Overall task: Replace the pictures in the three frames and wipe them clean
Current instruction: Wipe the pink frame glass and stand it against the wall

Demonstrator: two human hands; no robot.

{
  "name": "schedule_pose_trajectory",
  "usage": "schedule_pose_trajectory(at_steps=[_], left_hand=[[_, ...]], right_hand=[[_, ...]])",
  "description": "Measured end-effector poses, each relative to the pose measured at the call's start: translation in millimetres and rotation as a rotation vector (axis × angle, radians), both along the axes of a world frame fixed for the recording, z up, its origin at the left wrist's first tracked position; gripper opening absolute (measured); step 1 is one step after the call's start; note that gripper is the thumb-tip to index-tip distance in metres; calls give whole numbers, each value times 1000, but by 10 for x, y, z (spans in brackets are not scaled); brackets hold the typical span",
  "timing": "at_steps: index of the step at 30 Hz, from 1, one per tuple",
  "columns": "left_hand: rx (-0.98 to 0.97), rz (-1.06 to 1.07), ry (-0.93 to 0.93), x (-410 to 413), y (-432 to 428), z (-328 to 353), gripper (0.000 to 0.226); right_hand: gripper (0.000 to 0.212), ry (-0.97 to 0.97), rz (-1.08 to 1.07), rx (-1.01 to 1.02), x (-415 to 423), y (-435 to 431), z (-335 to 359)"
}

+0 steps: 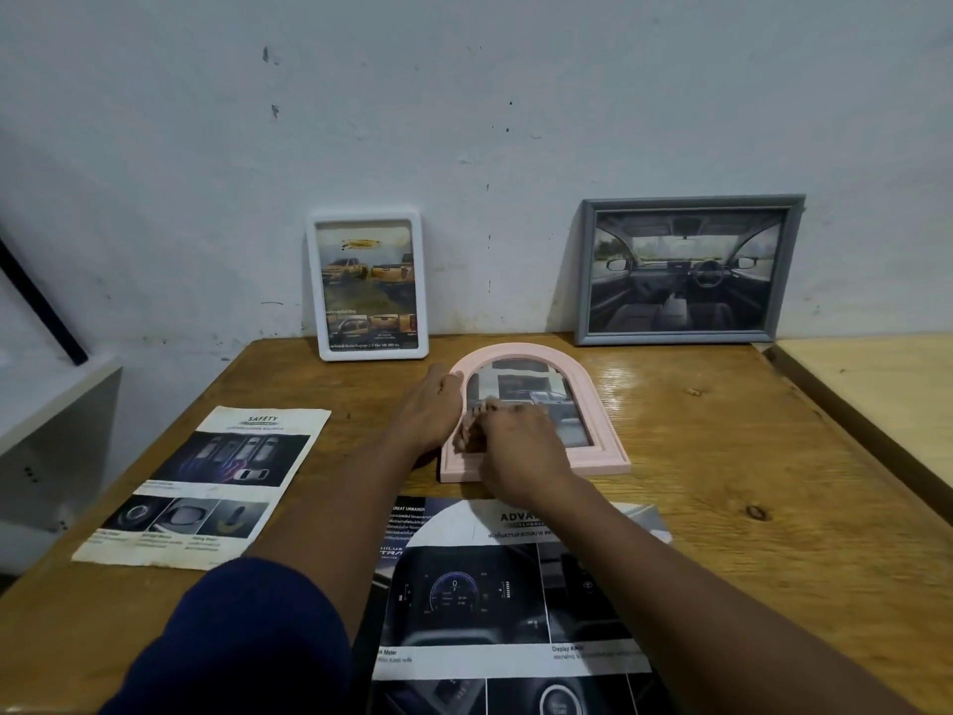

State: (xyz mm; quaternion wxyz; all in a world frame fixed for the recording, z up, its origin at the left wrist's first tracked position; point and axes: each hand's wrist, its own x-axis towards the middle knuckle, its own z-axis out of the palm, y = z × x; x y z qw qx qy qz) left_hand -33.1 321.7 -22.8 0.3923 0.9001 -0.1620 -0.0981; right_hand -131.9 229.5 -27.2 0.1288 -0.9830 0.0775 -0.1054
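Tip: go light. Left hand (430,410), fingers (447,382) together, braces pink arched frame (606,441); right hand (515,441) curls fingers on glass (541,394), pinch unclear.

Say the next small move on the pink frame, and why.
Probably sweep the right hand rightward over the glass. The pink frame lies flat, the left hand steadies its left edge, and the right fingers, blurred, sit at the glass's lower left; the rest is uncovered.
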Motion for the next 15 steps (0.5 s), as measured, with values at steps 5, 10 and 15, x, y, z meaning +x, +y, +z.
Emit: schedule_pose_trajectory(at_steps=[5, 10, 15], left_hand=[[93, -3, -17, 35, -13, 16, 49], [188, -17, -204, -89, -123, -179, 60], [248, -17, -243, -81, -112, -195, 61]], right_hand=[[44, 134, 242, 205, -151, -465, 59], [45, 159, 315, 91, -215, -789, 134], [44, 183, 237, 6, -378, -1037, 152]])
